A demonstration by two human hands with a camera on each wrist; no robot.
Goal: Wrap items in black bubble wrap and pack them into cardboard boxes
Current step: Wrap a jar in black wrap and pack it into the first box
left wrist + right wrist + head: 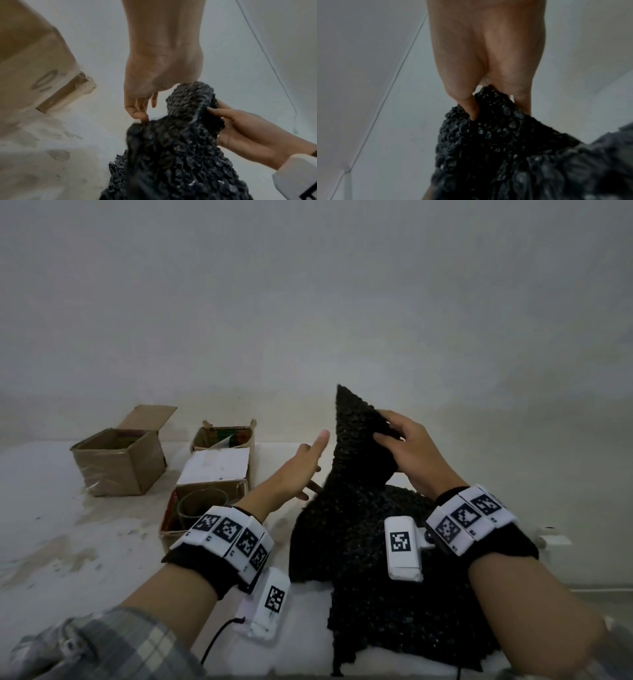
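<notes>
Black bubble wrap (356, 508): one corner was pinched and lifted by the right hand (407, 450), presumably to free a sheet from the heap on the table (51, 508). Left hand (298, 470): fingers extended beside the sheet, nothing grasped. Cardboard boxes (120, 460) were set open at left, ready for packing. Table pale, stained; plain wall (308, 302) behind.
</notes>
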